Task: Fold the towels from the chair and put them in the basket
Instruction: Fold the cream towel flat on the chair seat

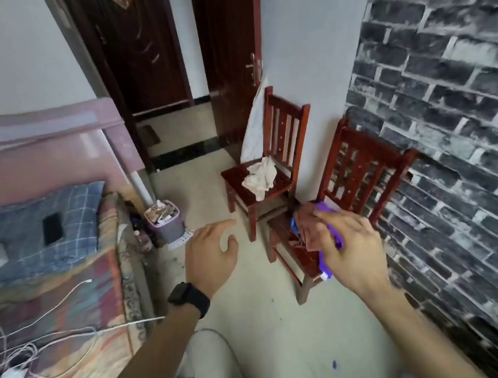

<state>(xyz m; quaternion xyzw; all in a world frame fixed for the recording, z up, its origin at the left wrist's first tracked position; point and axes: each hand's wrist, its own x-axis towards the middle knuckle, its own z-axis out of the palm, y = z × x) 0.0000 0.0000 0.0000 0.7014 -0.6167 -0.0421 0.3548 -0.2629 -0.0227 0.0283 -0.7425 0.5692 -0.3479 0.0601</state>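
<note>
— Right hand (346, 248) closed on purple towel (330, 230) over nearer chair (357, 177), frame's right; left hand (212, 253) open, empty.
— Pinch corners, lift clear, shake flat. White towel (260, 176) waiting on farther chair (270, 169).

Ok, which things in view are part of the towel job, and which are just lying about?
Part of the job:
- purple towel gripped by the right hand
- brownish towel on the near chair
- white towel on the far chair
- left hand, open and empty

Lying about:
- bin full of rubbish
- phone on the bed
- cables

No basket visible.
</note>
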